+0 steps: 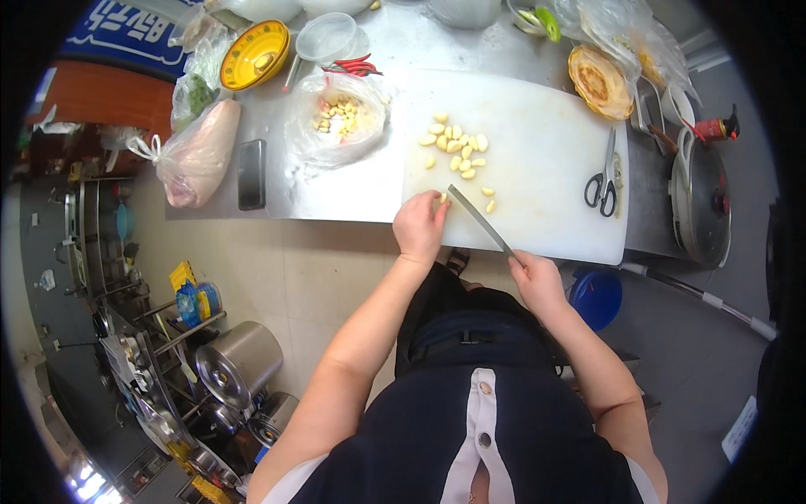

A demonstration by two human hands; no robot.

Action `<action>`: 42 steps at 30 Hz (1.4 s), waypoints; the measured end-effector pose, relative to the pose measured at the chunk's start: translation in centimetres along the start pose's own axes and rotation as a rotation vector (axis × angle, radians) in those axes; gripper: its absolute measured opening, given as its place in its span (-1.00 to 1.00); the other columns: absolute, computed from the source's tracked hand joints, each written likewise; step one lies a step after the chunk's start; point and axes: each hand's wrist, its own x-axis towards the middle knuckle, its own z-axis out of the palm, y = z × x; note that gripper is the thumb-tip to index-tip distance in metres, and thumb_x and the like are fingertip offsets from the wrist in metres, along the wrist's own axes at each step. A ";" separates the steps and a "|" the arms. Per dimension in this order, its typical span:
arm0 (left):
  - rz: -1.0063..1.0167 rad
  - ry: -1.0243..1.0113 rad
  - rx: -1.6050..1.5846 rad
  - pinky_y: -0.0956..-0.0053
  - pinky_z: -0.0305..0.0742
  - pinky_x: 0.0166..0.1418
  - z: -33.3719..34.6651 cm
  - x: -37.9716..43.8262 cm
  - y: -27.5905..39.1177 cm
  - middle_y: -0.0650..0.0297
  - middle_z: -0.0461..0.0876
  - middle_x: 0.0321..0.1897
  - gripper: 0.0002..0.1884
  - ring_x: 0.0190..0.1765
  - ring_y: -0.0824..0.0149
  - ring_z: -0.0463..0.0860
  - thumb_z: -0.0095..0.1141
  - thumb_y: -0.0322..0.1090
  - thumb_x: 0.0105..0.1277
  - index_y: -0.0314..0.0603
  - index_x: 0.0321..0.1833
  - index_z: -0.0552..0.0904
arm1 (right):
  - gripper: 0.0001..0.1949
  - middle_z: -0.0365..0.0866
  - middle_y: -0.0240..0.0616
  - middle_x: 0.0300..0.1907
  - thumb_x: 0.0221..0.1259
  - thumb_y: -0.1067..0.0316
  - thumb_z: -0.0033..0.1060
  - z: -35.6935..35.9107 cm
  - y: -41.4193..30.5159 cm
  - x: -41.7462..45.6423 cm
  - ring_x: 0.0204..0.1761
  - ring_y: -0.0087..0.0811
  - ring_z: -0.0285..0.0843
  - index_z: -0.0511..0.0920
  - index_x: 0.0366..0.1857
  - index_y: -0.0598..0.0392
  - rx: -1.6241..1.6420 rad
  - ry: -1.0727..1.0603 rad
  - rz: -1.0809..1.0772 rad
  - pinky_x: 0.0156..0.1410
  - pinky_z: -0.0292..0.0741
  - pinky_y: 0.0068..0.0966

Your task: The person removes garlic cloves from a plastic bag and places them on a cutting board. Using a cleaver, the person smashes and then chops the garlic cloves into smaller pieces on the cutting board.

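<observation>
My left hand point(418, 225) pinches a peeled garlic clove point(443, 197) near the front left corner of a white cutting board point(541, 151). In my right hand point(540, 283) is the handle of a knife point(478, 217), seen nearly edge-on. Its blade slants up and left over the board, with the tip just right of the clove. Beyond the tip lies a loose group of several peeled garlic cloves point(453, 146). Two more cloves point(490, 206) rest apart, close to the blade. Black-handled scissors point(609, 154) lie at the board's right side.
Left of the board, a plastic bag point(302, 135) holds more garlic, with red chillies point(352, 65) behind it. A phone point(252, 174) and bagged meat point(204, 148) lie further left. A yellow bowl point(272, 39) stands behind. A lidded pan point(702, 195) stands at right.
</observation>
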 end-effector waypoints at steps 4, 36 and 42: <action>0.047 -0.031 0.004 0.29 0.49 -0.32 0.2 -0.2 -0.6 0.18 0.61 -0.50 -0.87 -0.40 0.12 0.60 0.35 -0.38 0.13 -0.13 -0.32 0.65 | -0.78 0.66 0.07 -0.36 0.30 0.25 0.17 -0.2 -0.7 0.0 -0.27 0.06 0.64 0.67 -0.13 0.13 -0.001 -0.025 0.015 -0.15 0.55 -0.18; 0.057 -0.145 -0.108 0.32 0.47 -0.37 0.7 3.0 1.5 0.16 0.60 -0.55 -0.83 -0.48 0.16 0.59 0.36 -0.37 0.12 -0.11 -0.22 0.71 | -0.72 0.35 -0.47 -0.70 0.43 0.20 0.15 -2.8 1.6 -2.6 -0.65 -0.65 0.24 0.61 -0.35 0.22 0.455 -0.057 0.353 -0.52 0.22 -0.54; 0.228 -0.435 0.140 0.22 0.54 -0.22 3.3 4.3 3.8 0.17 0.71 -0.41 -0.80 -0.32 0.09 0.68 0.31 -0.24 0.14 -0.09 -0.20 0.73 | -0.75 0.34 -0.52 -0.70 0.45 0.22 0.12 -4.8 1.3 -3.1 -0.67 -0.68 0.23 0.59 -0.36 0.16 0.586 0.017 0.395 -0.55 0.20 -0.60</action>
